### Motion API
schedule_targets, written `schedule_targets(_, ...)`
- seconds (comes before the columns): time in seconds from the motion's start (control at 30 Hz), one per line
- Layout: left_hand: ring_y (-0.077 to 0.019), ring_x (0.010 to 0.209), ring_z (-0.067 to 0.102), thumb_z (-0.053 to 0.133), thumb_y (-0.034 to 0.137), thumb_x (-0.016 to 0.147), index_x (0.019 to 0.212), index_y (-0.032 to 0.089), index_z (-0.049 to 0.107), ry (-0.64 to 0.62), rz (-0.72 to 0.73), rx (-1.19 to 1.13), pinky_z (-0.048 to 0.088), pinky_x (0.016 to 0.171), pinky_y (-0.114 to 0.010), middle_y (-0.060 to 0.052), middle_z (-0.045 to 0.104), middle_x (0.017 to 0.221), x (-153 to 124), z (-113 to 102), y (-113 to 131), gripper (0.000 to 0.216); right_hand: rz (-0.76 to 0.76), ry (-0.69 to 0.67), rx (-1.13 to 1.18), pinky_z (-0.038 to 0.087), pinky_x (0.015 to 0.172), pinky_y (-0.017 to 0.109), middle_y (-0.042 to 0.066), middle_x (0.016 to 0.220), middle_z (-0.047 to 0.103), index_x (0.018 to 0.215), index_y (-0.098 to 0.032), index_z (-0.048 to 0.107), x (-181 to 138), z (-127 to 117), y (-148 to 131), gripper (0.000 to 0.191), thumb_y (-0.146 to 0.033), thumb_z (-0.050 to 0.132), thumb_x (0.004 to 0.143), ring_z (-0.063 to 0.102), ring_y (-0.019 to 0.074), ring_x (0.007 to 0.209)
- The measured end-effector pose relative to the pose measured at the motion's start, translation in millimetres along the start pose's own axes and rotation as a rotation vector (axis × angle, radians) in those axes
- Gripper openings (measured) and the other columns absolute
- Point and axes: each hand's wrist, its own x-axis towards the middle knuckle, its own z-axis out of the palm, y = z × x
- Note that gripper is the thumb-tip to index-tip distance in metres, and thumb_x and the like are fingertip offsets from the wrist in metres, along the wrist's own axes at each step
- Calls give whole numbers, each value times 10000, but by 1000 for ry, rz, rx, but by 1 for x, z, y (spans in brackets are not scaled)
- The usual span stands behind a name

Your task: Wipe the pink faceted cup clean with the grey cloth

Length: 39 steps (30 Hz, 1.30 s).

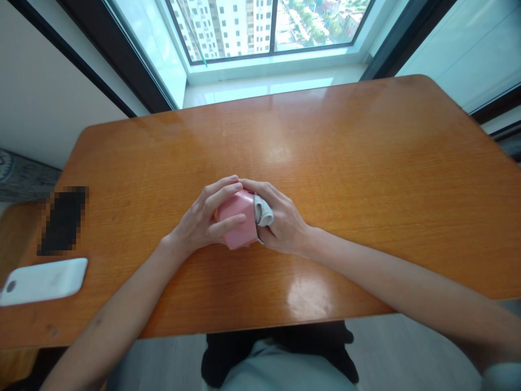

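A small pink box-like object (240, 232) with angled sides is held just over or on the wooden table (366, 179), near its front middle. My left hand (203, 217) wraps round its left side, thumb across the near face and fingers over the top. From the right, my right hand (283, 217) grips a rolled grey cloth (264, 212) that lies against the pink object's right side. The fingertips of both hands meet at the far edge. The underside of the pink object is hidden, so I cannot tell whether it touches the table.
A white rounded device (44, 281) with a dark round spot lies at the table's left front. Behind it is a blurred-out dark rectangle (63, 220). A window (271, 32) stands beyond the far edge, and a grey patterned item (26, 176) is off the left side.
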Motion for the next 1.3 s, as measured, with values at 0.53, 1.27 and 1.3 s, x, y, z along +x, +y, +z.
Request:
schedule_targets(0.53, -427, 1404, 644, 955, 774, 697, 1696, 366, 381, 90, -241, -378, 627, 1096, -659, -175, 572, 1588, 1, 18, 11, 1223, 98, 6, 122, 597, 1200, 545, 108, 1824, 441, 1772, -342, 246, -2, -2, -3, 799, -265, 580, 1050, 569, 321, 1569)
schedule_targets(1.27, -439, 1554, 562, 984, 864, 589, 1652, 480, 419, 18, -30, -89, 561, 1223, -690, -103, 432, 1758, 0, 4, -1, 1264, 47, 4, 7, 615, 1150, 555, 133, 1524, 669, 1569, -283, 503, 2, -3, -1, 625, -158, 594, 963, 656, 316, 1375)
schedule_targets(1.3, -437, 1584, 538, 1014, 810, 604, 1650, 463, 425, 2, -4, -65, 555, 1241, -684, -109, 391, 1796, 0, 4, -2, 1249, 47, 1, 9, 615, 1148, 556, 131, 1529, 665, 1574, -289, 499, 2, -2, -1, 629, -163, 594, 965, 657, 317, 1374)
